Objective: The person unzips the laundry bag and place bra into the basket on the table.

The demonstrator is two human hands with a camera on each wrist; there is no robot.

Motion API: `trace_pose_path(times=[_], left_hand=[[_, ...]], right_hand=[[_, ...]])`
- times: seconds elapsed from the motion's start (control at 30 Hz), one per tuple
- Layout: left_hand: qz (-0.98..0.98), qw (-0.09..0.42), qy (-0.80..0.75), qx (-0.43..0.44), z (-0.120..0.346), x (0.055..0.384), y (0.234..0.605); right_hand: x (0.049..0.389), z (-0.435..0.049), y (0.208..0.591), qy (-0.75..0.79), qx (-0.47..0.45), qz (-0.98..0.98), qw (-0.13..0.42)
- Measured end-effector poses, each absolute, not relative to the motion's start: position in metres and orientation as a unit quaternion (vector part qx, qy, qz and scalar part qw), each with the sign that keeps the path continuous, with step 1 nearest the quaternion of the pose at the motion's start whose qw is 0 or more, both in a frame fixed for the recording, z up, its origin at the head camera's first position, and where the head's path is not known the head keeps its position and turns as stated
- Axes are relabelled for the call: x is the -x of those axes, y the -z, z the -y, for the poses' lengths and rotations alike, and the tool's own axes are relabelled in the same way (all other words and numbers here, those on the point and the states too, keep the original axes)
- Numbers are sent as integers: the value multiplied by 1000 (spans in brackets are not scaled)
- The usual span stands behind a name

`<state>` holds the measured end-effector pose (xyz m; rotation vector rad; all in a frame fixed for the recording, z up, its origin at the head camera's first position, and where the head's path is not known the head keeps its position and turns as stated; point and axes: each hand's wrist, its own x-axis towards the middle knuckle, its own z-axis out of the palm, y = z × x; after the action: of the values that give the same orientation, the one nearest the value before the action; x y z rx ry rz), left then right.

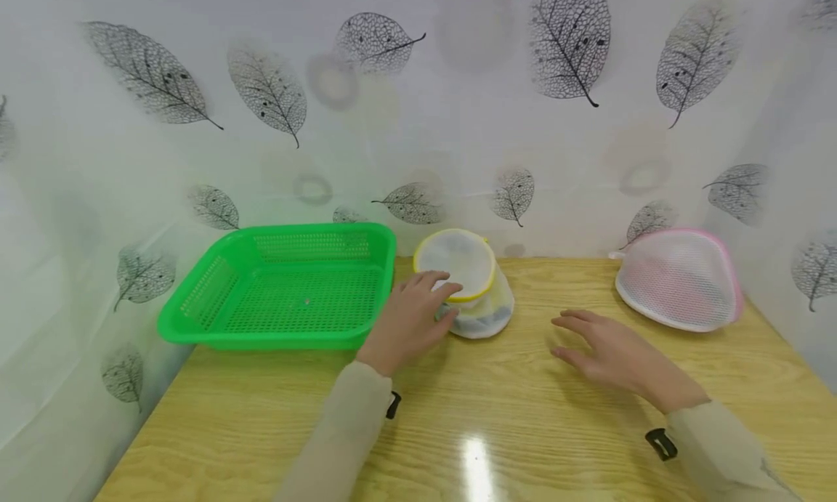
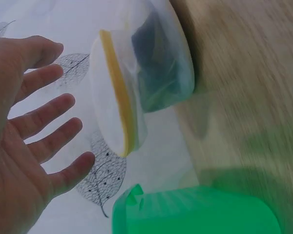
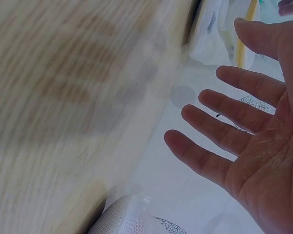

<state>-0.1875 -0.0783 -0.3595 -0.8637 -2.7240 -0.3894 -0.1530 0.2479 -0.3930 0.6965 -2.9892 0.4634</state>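
Observation:
A round white mesh laundry bag [image 1: 458,258] with a yellow rim stands at the table's back, centre. Dark patches show through its lower wall in the left wrist view. My left hand [image 1: 410,320] hovers over its near left side, fingers spread; the left wrist view shows a gap between the fingertips and the yellow rim [image 2: 118,92]. To the right of the bag, my right hand [image 1: 617,357] is held above the wood with fingers extended and nothing in them. Its open palm [image 3: 268,161] shows in the right wrist view.
A green plastic basket [image 1: 275,340] with perforated walls sits at the back left, close to my left hand. At the back right lies a white mesh bag with pink edging [image 1: 680,280]. Behind the wooden table [image 1: 510,415] hangs a leaf-print curtain [image 1: 445,146].

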Motion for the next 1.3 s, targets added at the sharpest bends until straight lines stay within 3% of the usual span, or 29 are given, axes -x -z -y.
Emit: trace_pose_path(times=[0.43, 0.73, 0.93, 1.3], left_hand=[[965, 70, 67, 242, 51, 228, 369], [976, -22, 28, 214, 43, 224, 379], [975, -55, 12, 214, 42, 218, 384], [968, -26, -69, 241, 36, 180, 384]], right_hand=[[162, -238, 399, -147, -245, 958, 29], [163, -236, 402, -149, -251, 956, 39], [165, -234, 401, -149, -258, 954, 43], [170, -230, 406, -150, -266, 951, 51]])
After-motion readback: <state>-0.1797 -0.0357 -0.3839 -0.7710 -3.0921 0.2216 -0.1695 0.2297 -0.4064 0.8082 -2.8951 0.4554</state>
